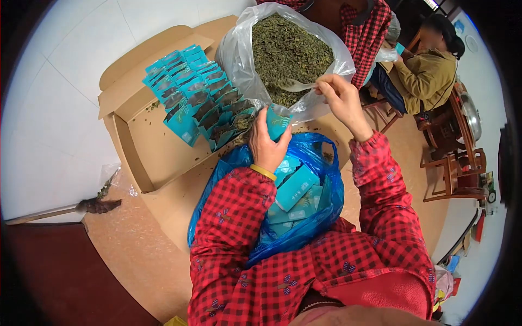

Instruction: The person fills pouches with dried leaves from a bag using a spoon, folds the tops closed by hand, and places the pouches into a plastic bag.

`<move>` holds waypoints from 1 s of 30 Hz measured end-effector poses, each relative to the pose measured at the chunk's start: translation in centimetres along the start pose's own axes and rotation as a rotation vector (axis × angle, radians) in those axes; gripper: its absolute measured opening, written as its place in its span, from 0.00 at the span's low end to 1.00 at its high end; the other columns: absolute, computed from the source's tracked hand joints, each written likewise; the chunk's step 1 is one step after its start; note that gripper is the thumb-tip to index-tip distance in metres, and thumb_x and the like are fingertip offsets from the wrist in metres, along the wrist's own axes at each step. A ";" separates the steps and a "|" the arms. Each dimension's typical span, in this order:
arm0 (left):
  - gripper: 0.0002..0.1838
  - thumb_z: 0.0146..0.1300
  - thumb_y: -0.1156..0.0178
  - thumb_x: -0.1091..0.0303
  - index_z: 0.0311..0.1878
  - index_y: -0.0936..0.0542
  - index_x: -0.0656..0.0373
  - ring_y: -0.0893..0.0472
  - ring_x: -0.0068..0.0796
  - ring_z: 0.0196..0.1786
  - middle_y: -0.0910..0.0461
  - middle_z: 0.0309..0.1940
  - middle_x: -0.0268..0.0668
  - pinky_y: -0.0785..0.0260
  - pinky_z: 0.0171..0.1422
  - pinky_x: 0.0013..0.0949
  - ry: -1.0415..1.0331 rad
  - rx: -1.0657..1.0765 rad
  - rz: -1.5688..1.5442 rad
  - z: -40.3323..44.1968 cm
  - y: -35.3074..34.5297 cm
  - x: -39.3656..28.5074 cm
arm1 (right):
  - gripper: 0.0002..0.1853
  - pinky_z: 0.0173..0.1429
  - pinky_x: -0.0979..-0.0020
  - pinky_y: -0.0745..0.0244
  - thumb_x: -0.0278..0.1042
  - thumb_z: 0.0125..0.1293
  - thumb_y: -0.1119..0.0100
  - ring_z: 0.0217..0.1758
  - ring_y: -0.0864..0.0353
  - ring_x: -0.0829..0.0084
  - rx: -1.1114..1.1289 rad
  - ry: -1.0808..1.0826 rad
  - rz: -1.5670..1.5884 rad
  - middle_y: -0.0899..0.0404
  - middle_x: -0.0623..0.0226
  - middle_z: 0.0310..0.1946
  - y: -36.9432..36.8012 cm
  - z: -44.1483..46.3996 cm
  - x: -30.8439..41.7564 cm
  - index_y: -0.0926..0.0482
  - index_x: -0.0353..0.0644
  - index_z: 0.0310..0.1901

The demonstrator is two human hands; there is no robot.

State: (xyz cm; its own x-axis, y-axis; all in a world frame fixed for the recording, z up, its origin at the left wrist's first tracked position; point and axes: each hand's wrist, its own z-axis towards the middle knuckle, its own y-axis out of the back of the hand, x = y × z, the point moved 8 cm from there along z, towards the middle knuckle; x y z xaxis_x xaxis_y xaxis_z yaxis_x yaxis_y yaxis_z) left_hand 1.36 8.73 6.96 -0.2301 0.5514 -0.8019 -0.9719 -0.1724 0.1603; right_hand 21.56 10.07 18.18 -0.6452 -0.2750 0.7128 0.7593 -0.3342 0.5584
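My left hand (266, 144), with a yellow band at the wrist, is closed round a small teal packet (279, 124). In my right hand (342, 100) is the handle of a pale plastic spoon (296, 85). The spoon's bowl rests at the near edge of a heap of dried green leaves (291, 46), inside a large clear plastic bag (237, 62). Left of my left hand, rows of upright teal packets (187, 122) stand open, and several show dark contents. Below my hands, a blue plastic bag (204, 209) holds more teal packets (298, 187) lying flat.
The upright packets stand in an open cardboard box (128, 146) with scattered leaf bits. A broom (98, 205) lies at the left. Another person (424, 81) sits at the upper right, near wooden chairs (454, 176) and a table with a metal basin (471, 117).
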 end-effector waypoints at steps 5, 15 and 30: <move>0.38 0.55 0.28 0.60 0.67 0.32 0.63 0.23 0.56 0.56 0.23 0.55 0.53 0.30 0.59 0.48 0.010 0.003 0.005 -0.1 -0.1 0.1 | 0.06 0.42 0.68 0.20 0.23 0.65 0.41 0.36 0.14 0.62 0.062 0.209 -0.226 0.14 0.60 0.36 0.6 -3.3 6.1 0.19 0.35 0.43; 0.39 0.54 0.27 0.60 0.67 0.33 0.62 0.23 0.55 0.57 0.23 0.54 0.52 0.30 0.59 0.48 -0.044 -0.008 -0.011 -0.2 0.0 -0.4 | 0.15 0.49 0.62 0.20 0.14 0.53 0.41 0.47 0.16 0.56 0.160 0.611 -0.474 0.15 0.59 0.45 -0.9 -5.1 11.0 0.19 0.38 0.43; 0.38 0.53 0.27 0.66 0.66 0.32 0.63 0.22 0.53 0.56 0.23 0.55 0.51 0.29 0.60 0.46 -0.078 0.027 -0.116 -0.2 -0.1 -0.8 | 0.18 0.47 0.62 0.19 0.19 0.49 0.41 0.44 0.16 0.59 0.370 0.678 -0.433 0.16 0.63 0.41 -4.7 -6.2 11.6 0.19 0.42 0.45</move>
State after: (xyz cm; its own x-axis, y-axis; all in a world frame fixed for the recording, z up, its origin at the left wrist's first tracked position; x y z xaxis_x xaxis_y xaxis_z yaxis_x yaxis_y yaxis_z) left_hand 1.68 8.17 7.42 -0.1182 0.6285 -0.7688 -0.9930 -0.0821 0.0855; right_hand 9.94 2.84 21.15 -0.7043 -0.7066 0.0678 0.3401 -0.2521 0.9060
